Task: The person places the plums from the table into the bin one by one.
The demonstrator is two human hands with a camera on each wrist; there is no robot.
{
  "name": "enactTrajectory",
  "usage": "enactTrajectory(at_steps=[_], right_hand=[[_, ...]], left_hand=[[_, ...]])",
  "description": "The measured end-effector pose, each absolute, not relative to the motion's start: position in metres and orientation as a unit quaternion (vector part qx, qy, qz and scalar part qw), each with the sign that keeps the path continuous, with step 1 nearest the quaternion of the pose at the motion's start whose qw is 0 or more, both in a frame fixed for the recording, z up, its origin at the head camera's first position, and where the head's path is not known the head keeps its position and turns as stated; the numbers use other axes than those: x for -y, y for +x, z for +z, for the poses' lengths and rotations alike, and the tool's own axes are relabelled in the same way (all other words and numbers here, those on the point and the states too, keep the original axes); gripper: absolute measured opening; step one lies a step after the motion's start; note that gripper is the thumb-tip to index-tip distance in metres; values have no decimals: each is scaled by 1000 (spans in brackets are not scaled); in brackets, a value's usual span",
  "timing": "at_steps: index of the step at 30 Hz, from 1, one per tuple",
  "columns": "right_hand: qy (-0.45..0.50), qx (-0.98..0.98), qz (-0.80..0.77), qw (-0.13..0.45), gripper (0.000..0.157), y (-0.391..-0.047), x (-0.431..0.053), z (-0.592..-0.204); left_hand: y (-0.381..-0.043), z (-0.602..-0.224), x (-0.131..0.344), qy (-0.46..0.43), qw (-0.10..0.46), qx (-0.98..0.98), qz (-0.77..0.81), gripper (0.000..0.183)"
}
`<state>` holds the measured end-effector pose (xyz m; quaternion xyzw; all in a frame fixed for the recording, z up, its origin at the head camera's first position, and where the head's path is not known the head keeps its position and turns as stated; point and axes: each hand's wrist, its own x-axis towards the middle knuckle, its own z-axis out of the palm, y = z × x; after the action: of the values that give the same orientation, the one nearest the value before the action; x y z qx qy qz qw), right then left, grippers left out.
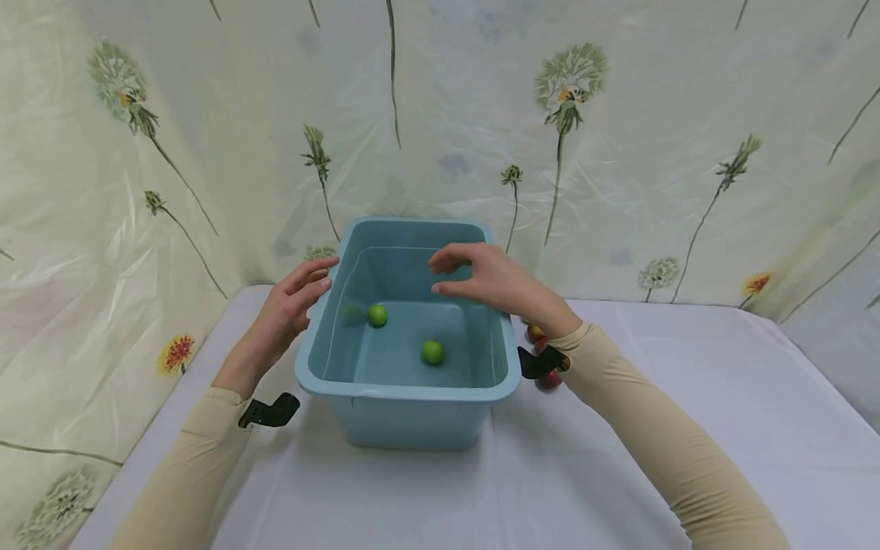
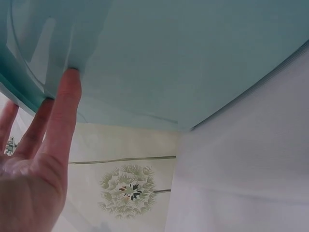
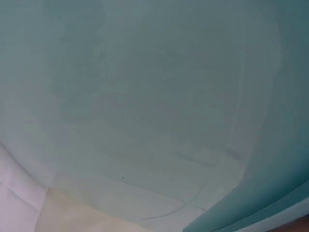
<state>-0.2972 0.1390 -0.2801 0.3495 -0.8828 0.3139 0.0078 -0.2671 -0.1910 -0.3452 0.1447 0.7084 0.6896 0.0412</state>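
Note:
A blue plastic tub [image 1: 418, 422] stands on the white-covered table, with a lime-like green fruit [image 1: 377, 315] near its left wall and a second green fruit [image 1: 432, 352] on its floor. My left hand [image 1: 278, 317] is at the tub's left rim; in the left wrist view, its extended fingertips touch the outer wall [image 2: 159, 63]. Over the tub's right side hovers my right hand [image 1: 484, 276], thumb and fingers spread apart with nothing visible between them. The tub's outer wall [image 3: 145, 106] fills most of the right wrist view, where that hand is nearly out of sight.
Several small red and orange round fruits [image 1: 548, 380] lie right of the tub, partly hidden by my right wrist and its black strap mount [image 1: 543, 362]. Behind the table [image 1: 660, 382] hangs a dandelion-print sheet [image 1: 440, 114].

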Motion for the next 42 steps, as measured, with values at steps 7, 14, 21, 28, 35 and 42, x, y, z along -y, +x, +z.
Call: enactTrajectory(at_steps=[7,14,21,28,35,42], right_hand=[[362,859,357,62,40,-293,-148,-277],[361,849,374,98,40,-288,-160,-275],[345,850,383,108,43,-282,-169,-274],[318,857,383,133,46,-278,-185,-278],[291,861,391,149,46,-276,-201,-283],[270,862,398,159,42,-277,-213,-290]], left_hand=[[-268,-344,191,143,43,-709,689,51],[-268,-345,192,140,41,-714,685,52],[-266,-345,194,143,46,-710,688,52],[-268,-341,194,151,53,-719,676,51],[-268,-332,192,157,59,-734,658,52],[-267,-328,192,162,56,-746,644,50]])
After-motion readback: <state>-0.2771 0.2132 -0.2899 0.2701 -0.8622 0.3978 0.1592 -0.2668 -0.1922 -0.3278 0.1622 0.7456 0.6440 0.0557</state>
